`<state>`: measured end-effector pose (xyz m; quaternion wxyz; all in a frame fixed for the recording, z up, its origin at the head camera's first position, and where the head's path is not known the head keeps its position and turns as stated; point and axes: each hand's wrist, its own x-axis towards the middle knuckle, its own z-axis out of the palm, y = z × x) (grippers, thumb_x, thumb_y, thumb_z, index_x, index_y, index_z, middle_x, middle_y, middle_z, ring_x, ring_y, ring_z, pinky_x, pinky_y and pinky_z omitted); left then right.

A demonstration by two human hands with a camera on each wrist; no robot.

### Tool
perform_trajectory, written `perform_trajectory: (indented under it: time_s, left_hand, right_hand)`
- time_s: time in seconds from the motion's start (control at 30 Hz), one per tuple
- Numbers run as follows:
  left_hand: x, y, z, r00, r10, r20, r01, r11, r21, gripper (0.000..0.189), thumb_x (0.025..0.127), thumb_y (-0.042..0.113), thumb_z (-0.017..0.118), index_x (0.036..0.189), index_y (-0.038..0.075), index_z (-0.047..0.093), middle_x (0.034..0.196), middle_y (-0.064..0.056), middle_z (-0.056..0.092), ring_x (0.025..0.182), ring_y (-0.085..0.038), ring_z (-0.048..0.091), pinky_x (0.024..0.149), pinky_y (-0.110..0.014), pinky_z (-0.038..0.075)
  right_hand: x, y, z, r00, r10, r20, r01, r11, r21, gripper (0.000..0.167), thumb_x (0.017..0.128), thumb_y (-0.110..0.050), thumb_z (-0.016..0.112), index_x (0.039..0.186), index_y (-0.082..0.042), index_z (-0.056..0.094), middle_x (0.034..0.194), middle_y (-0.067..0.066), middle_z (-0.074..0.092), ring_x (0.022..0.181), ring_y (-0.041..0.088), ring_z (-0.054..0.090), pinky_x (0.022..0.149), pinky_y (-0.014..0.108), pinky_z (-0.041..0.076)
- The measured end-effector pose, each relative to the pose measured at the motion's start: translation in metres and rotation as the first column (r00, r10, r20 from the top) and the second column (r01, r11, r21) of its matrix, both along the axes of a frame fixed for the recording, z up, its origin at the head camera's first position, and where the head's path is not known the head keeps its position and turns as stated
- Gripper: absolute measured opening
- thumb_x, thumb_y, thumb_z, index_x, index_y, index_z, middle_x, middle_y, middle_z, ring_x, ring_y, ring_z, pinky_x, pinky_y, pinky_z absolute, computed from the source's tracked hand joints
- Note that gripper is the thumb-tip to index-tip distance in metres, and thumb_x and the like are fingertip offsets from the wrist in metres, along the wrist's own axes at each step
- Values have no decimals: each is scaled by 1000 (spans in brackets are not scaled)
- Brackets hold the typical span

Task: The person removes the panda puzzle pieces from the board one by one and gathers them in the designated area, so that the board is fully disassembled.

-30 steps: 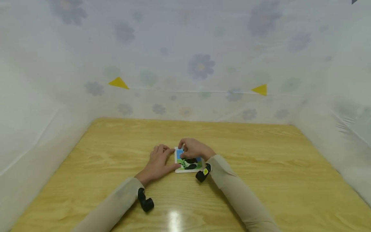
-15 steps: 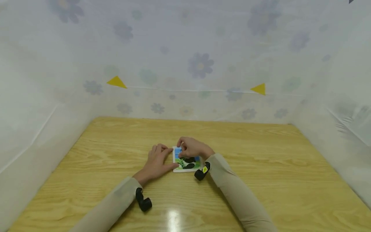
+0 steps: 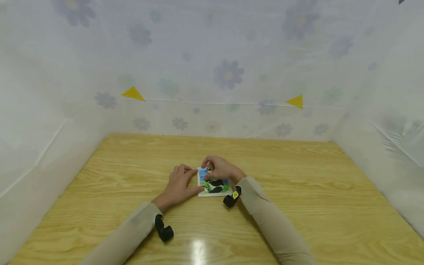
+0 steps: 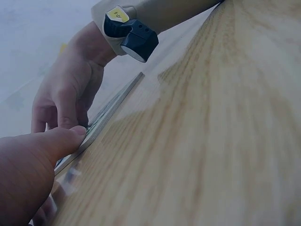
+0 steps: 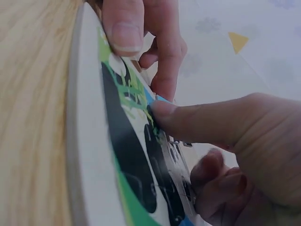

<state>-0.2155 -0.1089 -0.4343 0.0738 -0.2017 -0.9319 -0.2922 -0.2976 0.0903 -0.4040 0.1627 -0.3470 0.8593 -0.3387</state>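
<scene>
A panda jigsaw puzzle (image 3: 216,187) in a white frame lies flat on the table, its picture showing blue sky and green leaves. My left hand (image 3: 179,186) rests along its left side with fingers spread. In the left wrist view that hand's thumb (image 4: 66,141) presses on the frame's edge. Over the puzzle's upper part, my right hand (image 3: 222,169) pinches a small black-and-white puzzle piece (image 3: 208,170) between thumb and fingers. The right wrist view shows the right thumb (image 5: 188,120) on the picture near a blue part (image 5: 162,99). The fingers partly hide the piece.
The wooden table (image 3: 132,154) extends around the puzzle. Behind it hangs a pale flowered sheet (image 3: 212,73) with two yellow triangles (image 3: 134,94), and pale sheeting borders both sides. Black wrist cameras (image 3: 164,230) sit on both sleeves.
My right fingers have shifted slightly at the puzzle's top, and more of a black-and-white piece shows between them. The left hand keeps its place at the frame. The head view has shifted a little.
</scene>
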Motion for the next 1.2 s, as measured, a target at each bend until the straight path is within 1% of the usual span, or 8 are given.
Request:
perform_trajectory:
  time_s: [0.2,0.43,0.57,0.7,0.8,0.9,1.1,1.2]
  left_hand:
    - [0,-1,-1,1000,-4,-2,4,1000,-3,68,84,49,70,135,6,56,122,-10,45,108,-26,37,87,-42,28]
    - [0,-1,-1,1000,-6,-8,6,1000,5,68,83,49,70,134,6,57,122,-10,45,108,-27,37,86,-42,28]
    - [-1,-2,-1,1000,-6,-16,6,1000,-3,68,83,49,70,134,6,56,121,-10,45,106,-27,37,85,-41,28]
    - [1,-2,0,1000,-9,-7,9,1000,2,69,83,49,70,134,5,56,120,-10,45,106,-26,36,86,-41,27]
    - [2,-2,0,1000,-3,5,3,1000,1,70,83,50,70,135,5,55,121,-10,45,107,-26,36,87,-41,27]
    - [1,-2,1,1000,4,5,-4,1000,-3,70,83,50,70,134,6,55,122,-9,45,108,-26,36,88,-41,27]
    - [1,-2,1,1000,-3,-3,3,1000,6,67,83,48,71,133,6,57,121,-9,45,107,-26,36,87,-40,27]
    - [1,-1,2,1000,-6,3,6,1000,6,67,83,48,71,133,6,57,121,-9,45,106,-25,36,87,-41,27]
  right_hand:
    - [1,1,-2,1000,21,-5,-21,998,-52,28,84,-10,74,107,-6,57,99,7,57,63,11,44,61,24,42]
    - [-1,7,-11,999,33,-18,-35,992,-125,27,87,-11,72,107,-8,53,87,6,55,62,12,47,60,24,43]
    - [-1,8,-16,999,24,-46,-31,984,-173,22,90,-11,68,108,-8,55,88,7,58,66,11,51,63,24,45]
    - [4,10,-15,1000,-4,-18,-1,967,-256,20,93,-6,62,111,0,56,89,15,59,67,14,50,62,23,43]
    - [6,12,-16,997,-55,63,73,939,-335,21,95,-4,58,114,4,56,88,21,59,65,16,49,59,25,42]
    - [5,14,-19,980,-117,159,172,901,-399,21,96,-7,57,115,1,56,87,16,59,64,16,51,59,26,44]
    - [4,25,-22,933,-194,304,336,774,-537,22,96,-6,57,116,3,55,88,1,56,71,11,52,66,23,46]
    - [4,31,-24,919,-210,333,373,737,-564,23,96,-5,56,117,6,55,85,1,55,69,10,51,64,21,45]
